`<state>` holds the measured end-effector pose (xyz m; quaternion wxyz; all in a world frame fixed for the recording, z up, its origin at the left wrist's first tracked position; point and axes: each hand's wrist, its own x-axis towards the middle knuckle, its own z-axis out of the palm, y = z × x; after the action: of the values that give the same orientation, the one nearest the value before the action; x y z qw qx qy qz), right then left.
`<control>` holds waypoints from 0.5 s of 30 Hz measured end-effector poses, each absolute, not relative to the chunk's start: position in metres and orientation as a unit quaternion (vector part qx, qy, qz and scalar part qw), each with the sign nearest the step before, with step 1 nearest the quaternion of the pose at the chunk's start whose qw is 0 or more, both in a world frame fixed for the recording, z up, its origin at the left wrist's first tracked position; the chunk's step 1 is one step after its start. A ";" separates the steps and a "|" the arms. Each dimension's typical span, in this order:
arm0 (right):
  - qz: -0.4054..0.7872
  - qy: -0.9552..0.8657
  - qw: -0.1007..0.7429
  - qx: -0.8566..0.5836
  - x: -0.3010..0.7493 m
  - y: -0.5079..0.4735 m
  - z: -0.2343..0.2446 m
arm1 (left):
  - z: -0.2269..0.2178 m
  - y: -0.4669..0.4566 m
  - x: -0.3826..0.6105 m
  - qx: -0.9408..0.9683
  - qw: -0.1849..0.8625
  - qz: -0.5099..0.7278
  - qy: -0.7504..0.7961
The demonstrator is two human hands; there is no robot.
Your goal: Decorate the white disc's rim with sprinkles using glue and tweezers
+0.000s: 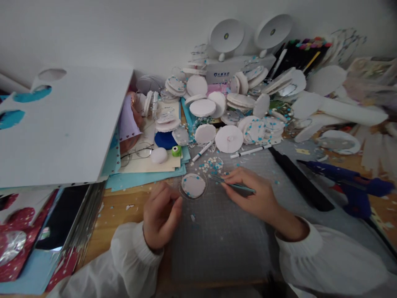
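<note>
My right hand [252, 194] pinches a pair of teal tweezers [238, 186], the tips pointing left toward a loose pile of small white and blue flower-like pieces [211, 164]. To the left of the tips, a round white disc [194, 186] lies on the grey cutting mat [221, 248]. Blue and white bits dot the disc's rim, and a thin wire-like loop surrounds it. My left hand [163, 215] is at the disc's left edge, fingers curled in and thumb near the index finger. Whether it grips the thin loop is hidden.
Many white discs [229, 138] crowd the back, some wound with blue-beaded strands. A black stick-like tool [300, 180] and a blue glue gun [350, 180] lie at right. Two pens, eyeglasses [144, 150] and a green punch [176, 151] sit behind. A large white board [65, 128] stands left.
</note>
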<state>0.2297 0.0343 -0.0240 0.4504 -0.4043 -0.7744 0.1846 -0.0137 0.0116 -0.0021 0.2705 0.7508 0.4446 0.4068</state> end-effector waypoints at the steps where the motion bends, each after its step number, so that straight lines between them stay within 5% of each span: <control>1: 0.180 -0.777 0.447 -0.404 0.229 0.035 -0.026 | -0.003 0.012 -0.013 0.752 0.276 0.405 0.440; 15: 0.203 -0.717 0.461 -0.481 0.225 0.034 -0.026 | -0.003 0.012 -0.011 0.757 0.295 0.402 0.422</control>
<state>0.2253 0.0340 -0.0259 0.4613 -0.4809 -0.7173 0.2034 -0.0115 0.0124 -0.0032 0.2947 0.7572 0.4217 0.4024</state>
